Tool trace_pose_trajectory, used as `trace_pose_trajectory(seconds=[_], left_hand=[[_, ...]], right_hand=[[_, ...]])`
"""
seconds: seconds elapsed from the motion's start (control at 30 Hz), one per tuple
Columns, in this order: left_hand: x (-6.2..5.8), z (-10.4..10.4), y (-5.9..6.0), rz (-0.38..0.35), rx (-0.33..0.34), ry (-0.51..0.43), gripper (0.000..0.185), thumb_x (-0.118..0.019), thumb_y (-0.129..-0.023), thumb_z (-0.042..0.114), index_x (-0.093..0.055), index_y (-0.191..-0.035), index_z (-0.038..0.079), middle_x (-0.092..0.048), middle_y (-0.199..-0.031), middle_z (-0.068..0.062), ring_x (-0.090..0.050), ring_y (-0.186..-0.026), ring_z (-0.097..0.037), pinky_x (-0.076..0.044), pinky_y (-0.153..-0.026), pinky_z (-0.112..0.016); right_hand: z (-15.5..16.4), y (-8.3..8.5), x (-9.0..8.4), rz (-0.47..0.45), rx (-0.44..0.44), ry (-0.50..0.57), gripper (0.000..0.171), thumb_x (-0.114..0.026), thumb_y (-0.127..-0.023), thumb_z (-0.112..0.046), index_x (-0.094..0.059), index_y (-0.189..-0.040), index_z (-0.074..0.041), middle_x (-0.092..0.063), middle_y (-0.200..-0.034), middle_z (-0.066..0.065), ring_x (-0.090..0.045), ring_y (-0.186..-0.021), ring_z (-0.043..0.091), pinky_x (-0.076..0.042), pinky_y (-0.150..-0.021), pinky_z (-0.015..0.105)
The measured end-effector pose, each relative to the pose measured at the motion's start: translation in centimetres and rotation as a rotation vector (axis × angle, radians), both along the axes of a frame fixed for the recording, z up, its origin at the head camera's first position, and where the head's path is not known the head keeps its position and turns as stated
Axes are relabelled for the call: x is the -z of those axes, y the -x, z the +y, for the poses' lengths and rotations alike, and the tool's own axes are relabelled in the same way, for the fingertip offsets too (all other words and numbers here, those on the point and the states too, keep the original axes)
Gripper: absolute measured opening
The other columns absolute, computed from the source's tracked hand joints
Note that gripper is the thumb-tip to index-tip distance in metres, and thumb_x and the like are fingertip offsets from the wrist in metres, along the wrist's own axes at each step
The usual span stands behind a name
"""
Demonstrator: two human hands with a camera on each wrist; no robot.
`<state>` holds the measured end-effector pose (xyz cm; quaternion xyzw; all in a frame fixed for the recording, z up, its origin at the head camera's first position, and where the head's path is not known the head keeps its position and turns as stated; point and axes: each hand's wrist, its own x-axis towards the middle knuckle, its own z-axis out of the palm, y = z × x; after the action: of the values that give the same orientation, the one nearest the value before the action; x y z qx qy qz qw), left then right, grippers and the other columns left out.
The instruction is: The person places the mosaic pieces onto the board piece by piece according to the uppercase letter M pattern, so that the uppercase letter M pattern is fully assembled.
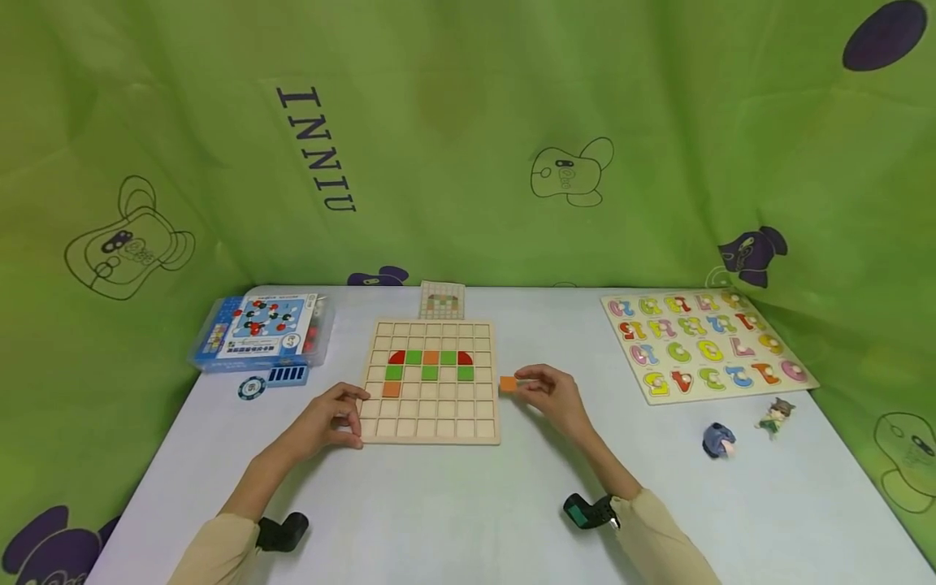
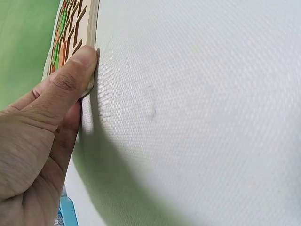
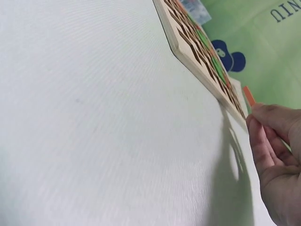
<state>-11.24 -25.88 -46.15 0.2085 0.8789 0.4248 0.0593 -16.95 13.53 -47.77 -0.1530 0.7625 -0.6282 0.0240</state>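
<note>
A wooden grid board [image 1: 439,410] lies flat in the middle of the table. In its cells sit two red rounded tiles [image 1: 397,357], several green square tiles [image 1: 429,373] and two orange ones [image 1: 392,389]. My left hand [image 1: 329,418] grips the board's near-left corner; in the left wrist view the thumb [image 2: 84,56] lies against the edge. Just beyond the right edge of the board, my right hand [image 1: 552,398] pinches an orange square tile [image 1: 508,384] between thumb and fingers. The right wrist view shows that tile [image 3: 249,95] edge-on at the fingertips.
A small pattern card [image 1: 442,301] touches the board's far side. At left are a plastic box [image 1: 263,329], a blue striped piece [image 1: 288,375] and a round chip [image 1: 252,388]. A number puzzle [image 1: 705,345] and two small figurines [image 1: 719,440] lie at right. Green cloth [image 1: 453,162] hangs behind.
</note>
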Motion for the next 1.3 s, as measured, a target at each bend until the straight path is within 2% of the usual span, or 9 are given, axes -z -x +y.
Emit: trace_pose_trajectory(seconds=[0.2,0.4,0.53,0.87,1.0,1.13,1.3], left_hand=[[-0.1,0.2,0.2,-0.003,-0.009,0.022,0.023,-0.083,-0.068,0.001,-0.061,-0.066,0.010,-0.051,-0.122,-0.022,-0.050,-0.111,-0.040,-0.055,-0.084,-0.037],[-0.1,0.2,0.0,-0.019,-0.029,0.034,0.024,-0.083,-0.068,0.000,-0.061,-0.066,0.010,-0.051,-0.122,-0.021,-0.050,-0.110,-0.039,-0.055,-0.084,-0.037],[-0.1,0.2,0.0,-0.014,-0.022,0.022,0.024,-0.083,-0.068,0.001,-0.061,-0.067,0.010,-0.051,-0.122,-0.021,-0.050,-0.112,-0.039,-0.054,-0.084,-0.036],[-0.1,0.3,-0.3,0.001,-0.007,-0.008,0.023,-0.082,-0.067,0.001,-0.061,-0.067,0.008,-0.051,-0.121,-0.022,-0.048,-0.113,-0.042,-0.055,-0.083,-0.039],[-0.3,0.3,-0.4,0.001,-0.013,0.002,0.023,-0.082,-0.068,0.002,-0.061,-0.067,0.009,-0.051,-0.122,-0.022,-0.048,-0.114,-0.042,-0.055,-0.083,-0.040],[-0.5,0.4,-0.4,-0.013,-0.024,0.016,0.023,-0.082,-0.068,0.003,-0.060,-0.067,0.010,-0.051,-0.123,-0.021,-0.048,-0.115,-0.041,-0.054,-0.084,-0.040],[-0.5,0.3,-0.4,-0.010,-0.034,0.039,0.024,-0.083,-0.068,0.004,-0.060,-0.065,0.011,-0.051,-0.123,-0.021,-0.051,-0.111,-0.039,-0.055,-0.083,-0.037]], right_hand=[[-0.8,0.2,0.0,-0.015,0.015,-0.028,0.026,-0.070,-0.081,0.009,-0.064,-0.107,0.009,-0.064,-0.107,0.025,-0.067,-0.088,0.027,-0.055,-0.073,0.020],[-1.9,0.4,0.0,-0.003,-0.013,-0.036,0.028,-0.072,-0.079,0.008,-0.064,-0.107,0.008,-0.065,-0.106,0.024,-0.067,-0.085,0.024,-0.055,-0.071,0.020],[-2.5,0.4,-0.1,0.025,-0.023,-0.066,0.028,-0.073,-0.079,0.006,-0.065,-0.106,0.006,-0.066,-0.104,0.022,-0.067,-0.083,0.025,-0.055,-0.069,0.020],[-4.0,0.3,-0.2,0.022,-0.027,-0.100,0.026,-0.073,-0.078,0.008,-0.065,-0.103,0.008,-0.067,-0.099,0.023,-0.067,-0.081,0.030,-0.056,-0.068,0.023],[-4.7,-0.7,-2.0,0.054,-0.044,-0.140,0.025,-0.070,-0.078,0.013,-0.063,-0.102,0.014,-0.066,-0.095,0.028,-0.065,-0.081,0.039,-0.058,-0.069,0.033],[-5.2,-1.6,-4.0,0.080,-0.056,-0.163,0.024,-0.068,-0.078,0.015,-0.062,-0.101,0.017,-0.064,-0.094,0.031,-0.065,-0.081,0.042,-0.057,-0.070,0.039],[-5.4,-1.4,-3.9,0.081,-0.075,-0.149,0.024,-0.069,-0.078,0.015,-0.061,-0.101,0.017,-0.065,-0.095,0.031,-0.065,-0.082,0.041,-0.058,-0.070,0.036]])
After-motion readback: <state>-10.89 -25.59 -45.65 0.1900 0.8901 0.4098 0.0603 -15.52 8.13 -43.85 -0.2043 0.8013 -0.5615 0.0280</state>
